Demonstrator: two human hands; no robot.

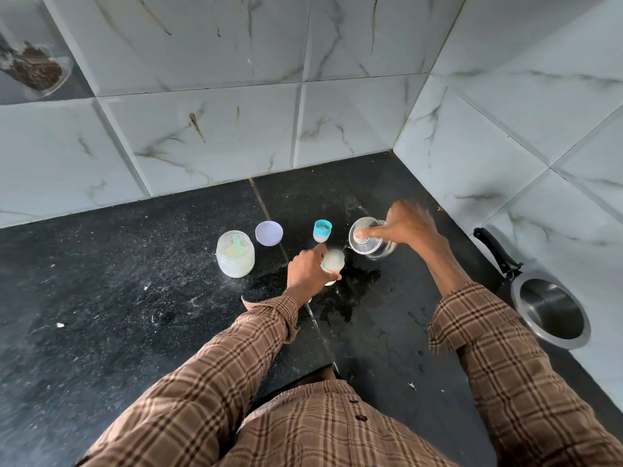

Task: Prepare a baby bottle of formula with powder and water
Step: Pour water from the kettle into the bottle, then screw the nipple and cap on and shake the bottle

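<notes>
The left hand (308,268) holds the baby bottle (333,266) upright on the black tabletop (135,298), its grip clamped round the bottle's left side. The bottle stands near the middle of the tabletop, at the edge of a wet patch (354,291).

The right hand (409,227) holds a clear glass jug (371,241), tilted toward the bottle, with the thumb lying across its rim; the grip is clamped on the jug. The jug's lip sits just beside the bottle's open top, and a thin stream of water joins the two.

Left of the bottle stands an open powder jar (235,254) with a pale green scoop (237,246) inside. Its lilac lid (268,232) lies just behind it. The bottle's teal-ringed cap (322,230) stands between the lid and the jug.

At the right edge, a steel pan (549,315) with a black handle (495,251) rests against the tiled wall (505,129). Both arms wear brown checked sleeves (236,358).
</notes>
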